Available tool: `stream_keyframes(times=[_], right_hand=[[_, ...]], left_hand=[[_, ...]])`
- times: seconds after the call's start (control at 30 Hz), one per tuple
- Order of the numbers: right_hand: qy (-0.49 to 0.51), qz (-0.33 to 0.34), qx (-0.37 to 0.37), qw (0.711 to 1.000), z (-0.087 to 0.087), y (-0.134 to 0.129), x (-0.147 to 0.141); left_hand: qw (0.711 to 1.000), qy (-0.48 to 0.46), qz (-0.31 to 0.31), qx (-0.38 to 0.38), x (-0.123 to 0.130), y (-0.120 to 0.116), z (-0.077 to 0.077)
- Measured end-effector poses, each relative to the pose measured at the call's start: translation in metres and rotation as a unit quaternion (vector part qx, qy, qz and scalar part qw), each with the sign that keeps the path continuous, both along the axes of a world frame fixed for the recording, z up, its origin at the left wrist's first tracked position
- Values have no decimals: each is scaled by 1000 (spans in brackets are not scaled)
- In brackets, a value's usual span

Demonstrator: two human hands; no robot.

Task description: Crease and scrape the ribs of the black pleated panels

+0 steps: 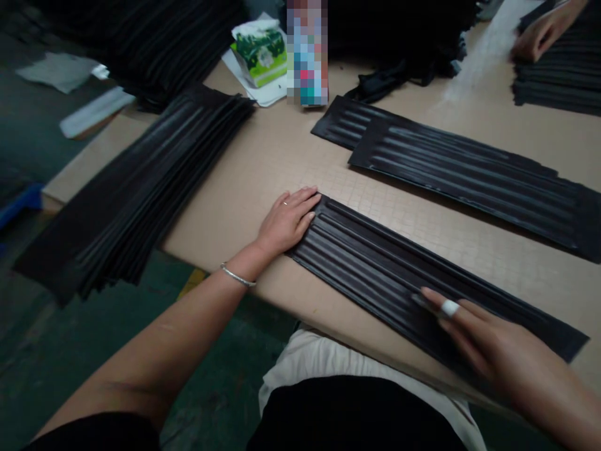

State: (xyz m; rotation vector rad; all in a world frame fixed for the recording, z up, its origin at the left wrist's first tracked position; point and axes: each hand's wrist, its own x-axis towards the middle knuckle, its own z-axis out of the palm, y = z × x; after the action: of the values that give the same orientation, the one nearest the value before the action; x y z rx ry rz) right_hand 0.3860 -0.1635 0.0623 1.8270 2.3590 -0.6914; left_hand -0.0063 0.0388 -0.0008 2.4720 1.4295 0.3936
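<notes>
A long black ribbed strip [370,257] lies flat in front of me, slanting down to the right. My left hand [288,219] rests on its far left end, fingers stretched out and lying flat. Over the right part of the strip is my right hand [488,338], with white tape round one finger. Its fingers are pinched on a small flat grey tool [425,305], whose kind is blurred. Whether the tool touches the strip, I cannot tell.
More ribbed strips [460,169] lie across the table [263,163]. At left, a fanned stack of strips [136,194] overhangs the edge. Behind stand a green tissue pack [260,53], a pixelated upright object [307,56] and dark piles. Another person's hand [544,34] is at upper right.
</notes>
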Motion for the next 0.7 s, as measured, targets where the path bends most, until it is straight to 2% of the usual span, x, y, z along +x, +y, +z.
stream_keyframes(times=[0.1, 0.17, 0.23, 0.33, 0.43, 0.53, 0.6, 0.7], right_hand=[[19, 63, -17, 998, -2, 70, -91], [6, 87, -13, 996, 3, 108, -140], [0, 117, -5, 993, 8, 136, -173], [-10, 166, -12, 986, 17, 163, -195], [-42, 196, -40, 979, 23, 178, -192], [-47, 220, -75, 972, 26, 177, -168], [-41, 222, -95, 969, 28, 163, -140], [-47, 191, -79, 977, 26, 123, -81]], left_hand=[[1000, 3, 2, -11, 4, -1, 2], [1000, 2, 0, -13, 5, -1, 2], [1000, 1, 4, -17, 6, -1, 1], [1000, -4, 6, -27, 6, -1, 2], [1000, -5, 7, -23, 7, -2, 3], [1000, -1, 11, -7, 9, -3, 3], [1000, 1, 13, 0, 10, -4, 2], [1000, -1, 16, 8, 11, -3, 0]])
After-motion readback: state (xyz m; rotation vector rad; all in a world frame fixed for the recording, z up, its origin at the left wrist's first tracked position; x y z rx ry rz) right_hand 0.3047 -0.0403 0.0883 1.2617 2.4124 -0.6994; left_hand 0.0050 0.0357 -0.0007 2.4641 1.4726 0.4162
